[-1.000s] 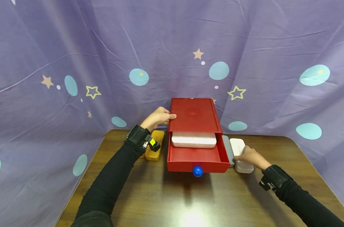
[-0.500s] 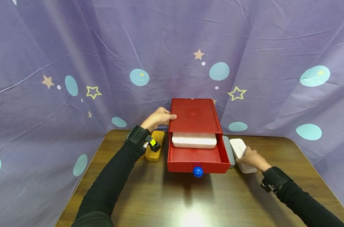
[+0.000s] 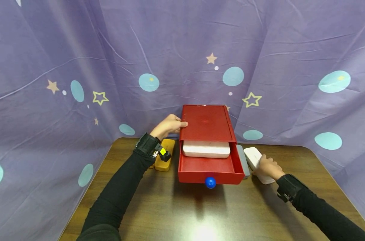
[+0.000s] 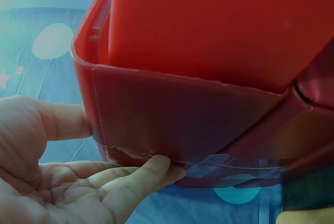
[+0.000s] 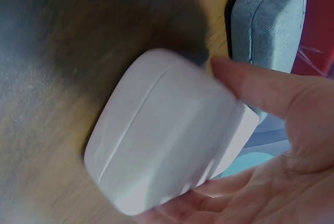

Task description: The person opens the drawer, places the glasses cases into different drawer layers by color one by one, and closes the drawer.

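Note:
A red drawer box [image 3: 208, 122] stands at the back of the table, its drawer [image 3: 206, 165] pulled partway out. My left hand [image 3: 168, 125] grips the box's back left edge; in the left wrist view the thumb [image 4: 68, 121] and fingers [image 4: 138, 182] lie on different faces of it. To the right of the box, my right hand [image 3: 268, 167] grips a white glasses case [image 3: 252, 156], thumb on one side and fingers on the other. The case [image 5: 162, 135] lies slanted, and its side seam shows in the right wrist view.
A white rounded thing [image 3: 206, 149] lies inside the drawer, half under the top. The drawer has a blue knob [image 3: 210, 182]. A grey case [image 3: 242, 160] lies against the box's right side. A yellow case [image 3: 162, 164] lies to its left. A purple curtain [image 3: 182, 50] hangs behind.
My right hand has turned the near end of the white glasses case outward to the right, so it lies more slanted. My left hand and the drawer box have stayed in place.

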{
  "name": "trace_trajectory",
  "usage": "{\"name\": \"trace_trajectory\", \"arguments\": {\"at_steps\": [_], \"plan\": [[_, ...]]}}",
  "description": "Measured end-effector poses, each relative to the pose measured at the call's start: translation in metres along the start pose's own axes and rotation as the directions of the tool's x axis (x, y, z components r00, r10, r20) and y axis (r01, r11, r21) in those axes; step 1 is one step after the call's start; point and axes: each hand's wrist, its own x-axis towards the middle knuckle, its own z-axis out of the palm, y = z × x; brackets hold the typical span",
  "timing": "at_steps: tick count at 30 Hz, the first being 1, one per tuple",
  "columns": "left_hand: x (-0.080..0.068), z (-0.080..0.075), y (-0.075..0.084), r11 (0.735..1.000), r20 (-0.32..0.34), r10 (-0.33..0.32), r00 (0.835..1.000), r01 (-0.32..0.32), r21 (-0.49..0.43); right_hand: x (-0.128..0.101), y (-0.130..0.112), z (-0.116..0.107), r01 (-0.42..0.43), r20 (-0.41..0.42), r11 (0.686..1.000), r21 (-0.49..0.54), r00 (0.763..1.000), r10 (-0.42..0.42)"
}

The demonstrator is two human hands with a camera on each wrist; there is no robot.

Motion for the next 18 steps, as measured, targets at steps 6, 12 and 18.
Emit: {"name": "trace_trajectory", "arguments": {"at_steps": [6, 12, 18], "plan": [[-0.002, 0.0, 0.001, 0.999, -0.006, -0.013, 1.0, 0.013, 0.042, 0.006, 0.005, 0.007, -0.029, -0.025, 0.998, 0.06, 0.999, 0.03], [-0.001, 0.001, 0.0, 0.999, -0.01, -0.007, 1.0, 0.008, 0.037, 0.008, 0.009, 0.011, -0.03, -0.07, 0.997, 0.078, 0.997, 0.036], [-0.001, 0.002, 0.0, 1.0, -0.016, -0.002, 1.0, 0.002, 0.005, 0.009, 0.008, 0.008, -0.022, -0.066, 0.998, 0.054, 0.997, 0.025]]}}
